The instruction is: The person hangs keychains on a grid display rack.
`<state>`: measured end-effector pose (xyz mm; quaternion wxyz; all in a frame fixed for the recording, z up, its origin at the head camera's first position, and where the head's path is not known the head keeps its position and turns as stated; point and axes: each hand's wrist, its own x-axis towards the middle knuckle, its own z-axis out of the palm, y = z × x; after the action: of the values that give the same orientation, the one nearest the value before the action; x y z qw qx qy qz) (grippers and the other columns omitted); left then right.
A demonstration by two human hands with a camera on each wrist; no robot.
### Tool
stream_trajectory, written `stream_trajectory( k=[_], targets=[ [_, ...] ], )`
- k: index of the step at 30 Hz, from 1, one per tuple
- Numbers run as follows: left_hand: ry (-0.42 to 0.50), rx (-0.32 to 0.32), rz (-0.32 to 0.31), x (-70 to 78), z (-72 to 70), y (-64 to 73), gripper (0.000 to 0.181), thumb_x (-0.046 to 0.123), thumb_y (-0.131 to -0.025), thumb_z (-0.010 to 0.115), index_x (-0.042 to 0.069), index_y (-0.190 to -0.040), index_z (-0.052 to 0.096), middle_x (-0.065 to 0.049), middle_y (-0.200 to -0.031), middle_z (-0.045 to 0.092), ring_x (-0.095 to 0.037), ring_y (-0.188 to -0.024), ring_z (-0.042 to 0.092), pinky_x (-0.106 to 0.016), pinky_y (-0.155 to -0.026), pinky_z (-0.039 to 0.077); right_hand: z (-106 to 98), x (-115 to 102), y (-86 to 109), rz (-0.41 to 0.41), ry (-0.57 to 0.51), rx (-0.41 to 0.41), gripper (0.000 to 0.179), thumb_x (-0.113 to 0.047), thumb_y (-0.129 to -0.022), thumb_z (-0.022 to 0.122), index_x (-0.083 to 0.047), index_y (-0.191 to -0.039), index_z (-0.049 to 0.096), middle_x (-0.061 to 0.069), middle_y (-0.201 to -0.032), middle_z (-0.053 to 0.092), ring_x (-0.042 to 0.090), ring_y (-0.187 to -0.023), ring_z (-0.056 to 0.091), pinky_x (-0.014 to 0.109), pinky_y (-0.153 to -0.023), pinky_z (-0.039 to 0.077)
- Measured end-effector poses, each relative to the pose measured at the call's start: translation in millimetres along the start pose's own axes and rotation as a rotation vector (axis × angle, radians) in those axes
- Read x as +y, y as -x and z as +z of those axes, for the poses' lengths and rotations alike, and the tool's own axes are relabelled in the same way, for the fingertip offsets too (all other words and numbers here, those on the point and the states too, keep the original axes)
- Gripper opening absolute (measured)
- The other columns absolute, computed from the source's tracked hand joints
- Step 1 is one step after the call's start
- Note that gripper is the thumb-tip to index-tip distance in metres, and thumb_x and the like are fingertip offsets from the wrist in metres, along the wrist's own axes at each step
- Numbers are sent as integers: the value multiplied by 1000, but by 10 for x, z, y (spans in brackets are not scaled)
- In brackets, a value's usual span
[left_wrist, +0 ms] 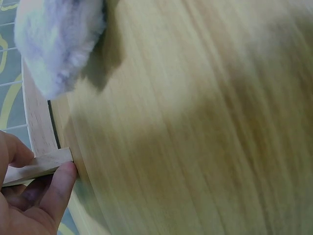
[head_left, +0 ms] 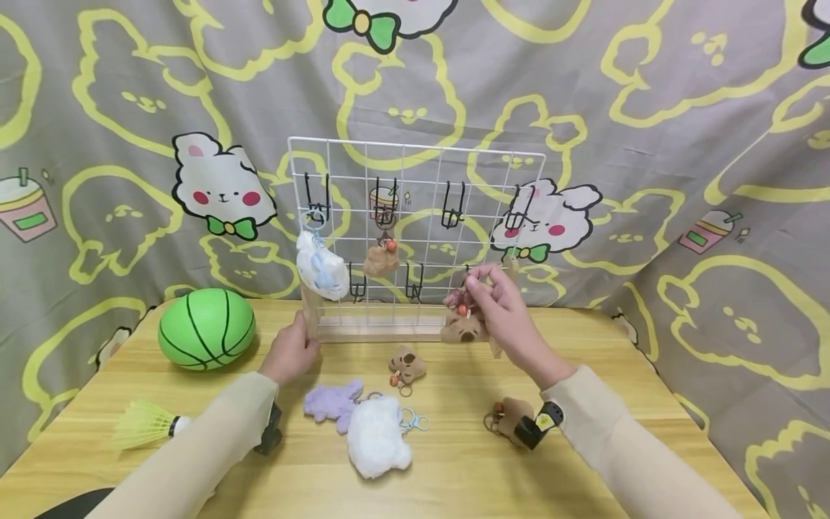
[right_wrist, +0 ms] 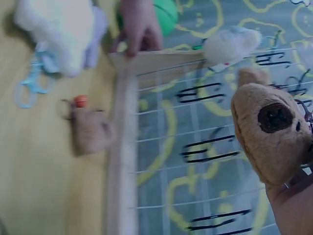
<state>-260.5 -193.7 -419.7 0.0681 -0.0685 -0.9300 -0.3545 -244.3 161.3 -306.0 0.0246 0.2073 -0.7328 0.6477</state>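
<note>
A white wire grid rack (head_left: 415, 150) with black hooks stands on a wooden base (head_left: 389, 333). My left hand (head_left: 292, 351) pinches the wooden foot (left_wrist: 44, 165) at the rack's left end. Before the rack's lower right side, my right hand (head_left: 498, 303) holds a brown plush keychain (head_left: 463, 329) up by its ring end; the plush dangles below the fingers, its dark muzzle showing in the right wrist view. From upper hooks hang a white-and-blue plush keychain (head_left: 322, 272) and another brown plush keychain (head_left: 381, 261).
On the table lie a small brown plush (head_left: 410, 366), a lavender plush (head_left: 331, 404), a white plush (head_left: 378, 440) with a blue clasp, and a brown plush (head_left: 515, 417) beneath my right wrist. A green ball (head_left: 207, 329) and yellow shuttlecock (head_left: 145, 425) are at left.
</note>
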Motion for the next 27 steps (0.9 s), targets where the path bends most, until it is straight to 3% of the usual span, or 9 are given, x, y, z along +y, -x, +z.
stream_trajectory(
  k=[4,10,12,16,21,25,27],
  targets=[
    [1,-8,-8,11,4,-2,47,0,-97,52,-14,-139,36,-43,-118,64,-36,-84,68,-42,-67,59,-22,-194,-136,-79,-1,54,10,-18,-113,40,-12,-114,48,-13,-91,78,5,-85,74,23,-72,64],
    [-7,2,-4,20,0,6,45,1,-97,52,-13,-137,38,-43,-118,65,-39,-89,69,-48,-74,61,-7,-394,-336,-150,4,120,13,-24,-113,41,-12,-115,47,-13,-92,79,5,-81,75,21,-64,62],
    [-6,1,-6,20,-2,8,44,1,-97,52,-12,-136,38,-43,-118,65,-39,-90,69,-48,-74,61,11,-436,-386,-152,5,133,14,-25,-113,41,-12,-115,47,-13,-93,79,5,-78,73,18,-56,56],
    [-4,-3,-11,13,-4,9,44,1,-97,52,-12,-137,38,-42,-117,65,-37,-87,68,-45,-71,60,52,-481,-459,-145,8,146,11,-24,-113,40,-15,-114,46,-12,-94,79,8,-78,71,16,-52,46],
    [-5,-3,-6,9,-7,2,45,0,-97,53,-13,-137,37,-41,-116,66,-35,-84,67,-43,-68,59,76,-474,-508,-100,13,162,11,-21,-113,40,-12,-115,46,-12,-93,78,10,-81,70,17,-61,52],
    [-3,-2,-3,9,-7,0,46,0,-97,53,-14,-138,37,-42,-117,65,-35,-83,67,-42,-67,59,75,-429,-515,-67,11,165,13,-21,-113,40,-9,-115,45,1,-100,80,7,-78,67,17,-61,47],
    [-1,-3,-2,9,-10,0,46,0,-97,53,-14,-138,37,-43,-117,65,-35,-83,67,-41,-66,59,75,-402,-509,-63,6,168,14,-20,-113,40,-7,-116,45,5,-104,80,7,-80,69,16,-64,50]
  ],
)
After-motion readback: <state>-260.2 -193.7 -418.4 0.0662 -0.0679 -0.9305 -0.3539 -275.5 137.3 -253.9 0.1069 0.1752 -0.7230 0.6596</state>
